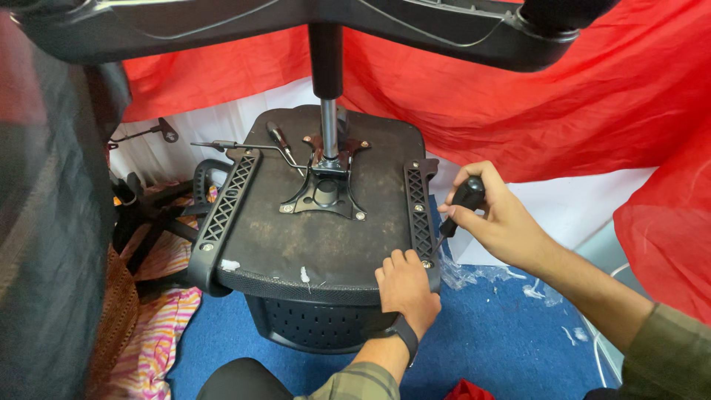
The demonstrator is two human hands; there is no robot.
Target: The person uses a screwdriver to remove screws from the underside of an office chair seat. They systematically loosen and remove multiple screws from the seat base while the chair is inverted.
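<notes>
— Gripping anything, that right hand [498, 218]?
— Yes, it is clenched around a black-handled screwdriver [461, 207], tip down at a screw at four o'clock on the upturned chair seat [318, 237].
— And the left hand [404, 285]?
— Flat, fingers spread, pressing the seat's near edge at five o'clock, just beside the right armrest bracket [418, 215]. Holding nothing.

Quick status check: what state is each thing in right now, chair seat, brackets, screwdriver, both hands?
Chair seat: upside down, underside up.
Armrest bracket: lying against seat's right edge.
Screwdriver: tip at bracket's near end.
Right hand: closed on screwdriver.
Left hand: flat on seat, near corner.
</notes>
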